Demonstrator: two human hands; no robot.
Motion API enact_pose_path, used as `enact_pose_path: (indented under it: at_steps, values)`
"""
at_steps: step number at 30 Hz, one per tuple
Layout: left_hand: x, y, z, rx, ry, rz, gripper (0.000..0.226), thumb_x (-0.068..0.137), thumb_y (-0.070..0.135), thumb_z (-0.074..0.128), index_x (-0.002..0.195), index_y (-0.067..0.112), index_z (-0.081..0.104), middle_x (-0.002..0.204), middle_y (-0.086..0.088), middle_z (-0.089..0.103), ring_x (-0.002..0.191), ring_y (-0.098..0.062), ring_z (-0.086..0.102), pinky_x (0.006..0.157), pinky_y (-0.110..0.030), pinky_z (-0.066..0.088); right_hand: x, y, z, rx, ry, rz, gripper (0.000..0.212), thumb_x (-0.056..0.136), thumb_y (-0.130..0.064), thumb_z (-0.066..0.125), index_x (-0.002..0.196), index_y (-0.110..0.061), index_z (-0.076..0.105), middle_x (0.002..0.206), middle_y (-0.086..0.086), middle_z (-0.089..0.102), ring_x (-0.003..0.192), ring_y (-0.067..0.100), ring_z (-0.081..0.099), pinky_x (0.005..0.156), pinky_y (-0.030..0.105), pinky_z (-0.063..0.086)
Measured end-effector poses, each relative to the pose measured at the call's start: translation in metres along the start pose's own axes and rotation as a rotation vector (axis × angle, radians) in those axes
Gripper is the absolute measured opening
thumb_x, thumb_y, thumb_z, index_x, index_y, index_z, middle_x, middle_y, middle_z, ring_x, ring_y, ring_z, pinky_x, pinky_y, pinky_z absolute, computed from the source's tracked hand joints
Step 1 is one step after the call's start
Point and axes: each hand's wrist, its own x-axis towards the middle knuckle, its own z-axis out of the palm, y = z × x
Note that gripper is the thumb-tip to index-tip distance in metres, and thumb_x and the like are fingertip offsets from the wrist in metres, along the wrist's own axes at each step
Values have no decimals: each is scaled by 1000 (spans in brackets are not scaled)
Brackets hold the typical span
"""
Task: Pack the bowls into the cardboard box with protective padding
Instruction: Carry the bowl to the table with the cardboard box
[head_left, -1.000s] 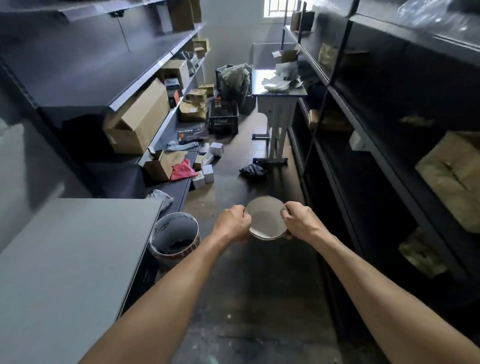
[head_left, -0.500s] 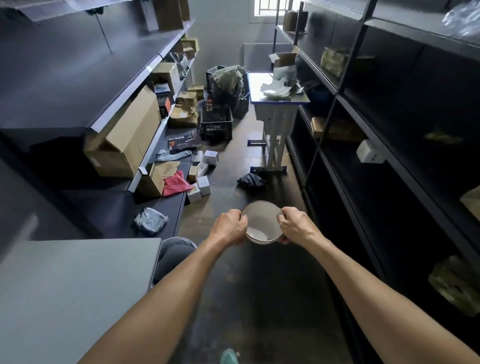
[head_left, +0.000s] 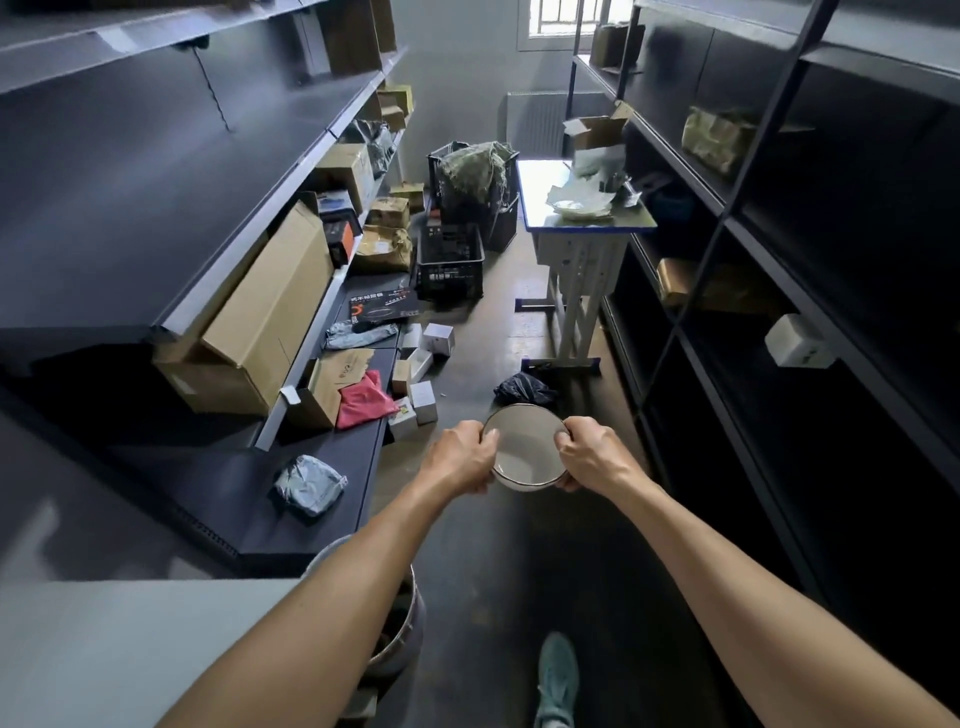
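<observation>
I hold a white bowl (head_left: 525, 448) with a dark rim out in front of me, above the aisle floor. My left hand (head_left: 460, 457) grips its left rim and my right hand (head_left: 595, 454) grips its right rim. At the far end of the aisle a small desk (head_left: 535, 208) carries an open cardboard box (head_left: 597, 127), white padding paper (head_left: 597, 156) and more white dishes (head_left: 576, 207).
Dark shelving lines both sides of the narrow aisle. The left shelf (head_left: 332, 499) holds cardboard boxes, a red cloth and wrapped bundles. Small white boxes (head_left: 423, 364), a black crate (head_left: 449, 265) and a dark bag (head_left: 524, 389) lie on the floor ahead. A metal bucket (head_left: 405, 623) stands at my left.
I have walked forward down the aisle with the bowl in both hands; the desk and floor clutter are nearer, the bucket has dropped low in view, and my shoe shows.
</observation>
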Motion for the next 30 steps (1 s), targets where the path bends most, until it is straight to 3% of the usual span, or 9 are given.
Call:
enact_pose_path:
  at_steps: [5,12,17,19,23,27,30]
  values:
    - [80,26,1,-2,0,-23,31,97,37,39,85,14,54,67,-5,73,54,-18,71,60,-28,56,86,1,-26,26,-42,-6,28,93,-23,33,85,-11,58,63,8,72,51,22,71,72,39,60]
    - [173,68,-2,-52,4,-53,27,99,33,39,89,12,53,74,-9,72,50,-16,68,47,-25,51,185,-4,-74,59,-84,-27,27,94,-23,34,86,-11,57,63,8,72,53,24,72,70,44,61]
    - [230,88,-13,-53,6,-55,27,99,35,40,84,16,53,72,-7,73,53,-18,70,50,-25,52,241,-11,-92,96,-84,-12,26,93,-22,34,85,-9,55,61,9,71,54,25,72,68,45,62]
    - [255,92,-18,-59,6,-55,27,98,35,41,87,15,55,74,-7,73,58,-22,72,53,-28,56,265,-16,-96,103,-74,-9,26,94,-22,35,84,-9,55,61,9,71,53,24,71,62,41,62]
    - [311,92,-30,-51,-39,-49,30,97,40,40,100,15,56,85,-7,73,67,-24,74,77,-42,61,319,-30,-97,96,-68,13,27,94,-21,35,85,-7,56,62,10,71,52,24,71,54,34,60]
    - [382,88,-49,-36,-66,-37,34,97,44,40,104,15,56,95,-8,71,73,-22,75,80,-43,60,383,-51,-95,70,-76,37,27,94,-19,33,84,-7,56,60,10,71,51,24,71,51,27,56]
    - [436,87,-68,-28,-87,-37,36,97,45,41,109,14,55,105,-14,70,92,-32,71,86,-46,57,430,-73,-93,75,-48,71,25,94,-17,34,78,-10,52,59,11,71,50,24,70,46,23,51]
